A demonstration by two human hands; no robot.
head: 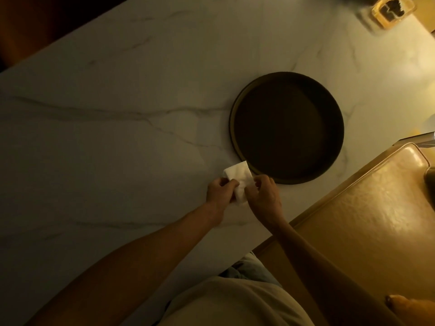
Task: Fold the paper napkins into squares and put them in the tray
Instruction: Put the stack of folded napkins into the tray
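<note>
A white paper napkin [238, 178] lies partly folded on the marble table, just left of the tray's near rim. My left hand [220, 192] pinches its left edge with curled fingers. My right hand [263, 195] pinches its right side, thumb and fingers curled on the paper. The round dark tray [237, 118] sits right of the table's centre, and nothing shows inside it. The lower part of the napkin is hidden between my hands.
The white marble table [106, 137] stretches wide to the left. A tan leather chair seat [367, 208] stands at the right by the table edge. A glass holder [392, 10] with dark contents sits at the far right corner.
</note>
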